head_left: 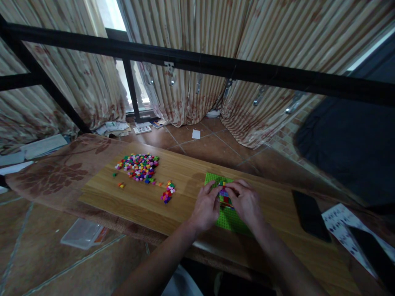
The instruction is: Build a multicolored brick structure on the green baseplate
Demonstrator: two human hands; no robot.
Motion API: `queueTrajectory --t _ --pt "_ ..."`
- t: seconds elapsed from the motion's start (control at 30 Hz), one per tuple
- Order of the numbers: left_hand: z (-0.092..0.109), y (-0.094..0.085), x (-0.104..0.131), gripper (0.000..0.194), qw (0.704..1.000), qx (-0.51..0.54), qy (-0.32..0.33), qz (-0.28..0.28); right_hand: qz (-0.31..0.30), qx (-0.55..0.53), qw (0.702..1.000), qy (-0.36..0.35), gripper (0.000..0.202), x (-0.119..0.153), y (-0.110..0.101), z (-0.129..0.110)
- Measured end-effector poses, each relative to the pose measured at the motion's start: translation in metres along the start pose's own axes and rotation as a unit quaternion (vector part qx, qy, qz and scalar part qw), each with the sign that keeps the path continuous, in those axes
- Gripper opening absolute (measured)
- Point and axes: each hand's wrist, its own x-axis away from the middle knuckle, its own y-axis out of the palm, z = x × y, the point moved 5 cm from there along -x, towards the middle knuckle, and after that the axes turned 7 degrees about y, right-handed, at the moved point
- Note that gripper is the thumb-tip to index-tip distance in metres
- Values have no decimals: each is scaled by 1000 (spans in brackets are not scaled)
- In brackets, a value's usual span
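Observation:
A green studded baseplate (228,220) lies on the wooden board, and a small build of coloured bricks (226,200) stands on it. My left hand (207,205) is at the left side of the build, its fingers bent in and closed at the top bricks. From the right, my right hand (245,201) meets it there, thumb and forefinger pinched at the same upper edge. Whatever lies between the fingertips is too small and hidden to name. Both hands cover part of the baseplate.
A large pile of coloured bricks (140,166) and a smaller cluster (168,192) lie left on the wooden board (132,205). At the right are a black phone-like slab (310,214) and a printed sheet (339,218). A black rail (197,61) crosses beyond the board.

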Motion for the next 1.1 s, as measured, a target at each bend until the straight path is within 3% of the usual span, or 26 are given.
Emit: queueTrajectory --t 0.17,0.53,0.9,1.1 --pt "2 -1 1 43 1000 -26 3 -13 7 18 999 -26 26 1 -2 -4" --pt "7 0 1 44 996 -87 19 -30 24 169 980 -100 27 20 -4 -17" --pt "10 2 3 46 996 -77 12 -34 4 220 968 -118 29 18 -1 -20" --pt "13 4 4 47 998 -62 20 -18 -14 183 977 -111 32 16 3 -16"
